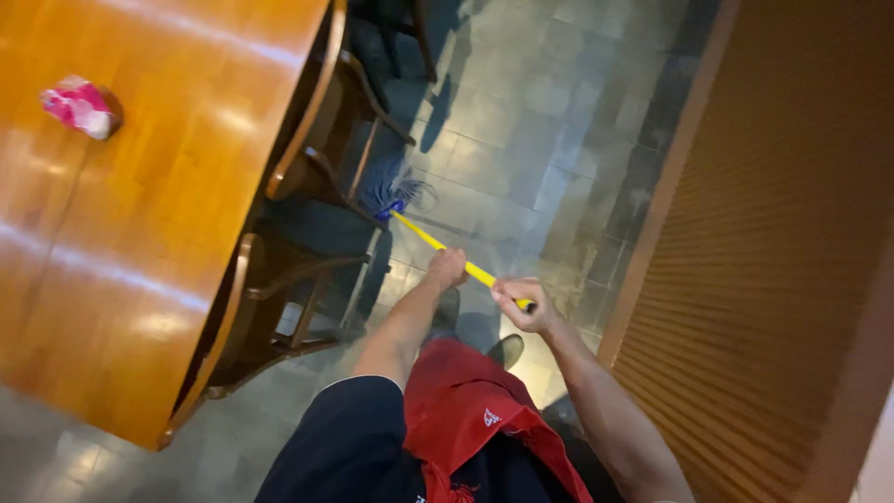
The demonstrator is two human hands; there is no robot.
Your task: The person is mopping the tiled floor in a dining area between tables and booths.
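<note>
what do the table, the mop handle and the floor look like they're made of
Table: varnished wood, by its grain and glossy glare. Mop handle: smooth yellow plastic or painted metal, unclear which; both hands grip it. Floor: grey stone or ceramic tiles with visible joints, slightly shiny.

Both forearms are bare from the elbows down. A dark navy short sleeve (340, 438) with a thin pale edge covers the left upper arm. Just beside that sleeve hangs a red cloth (470, 410), perhaps an apron, carrying a small white mark.
</note>
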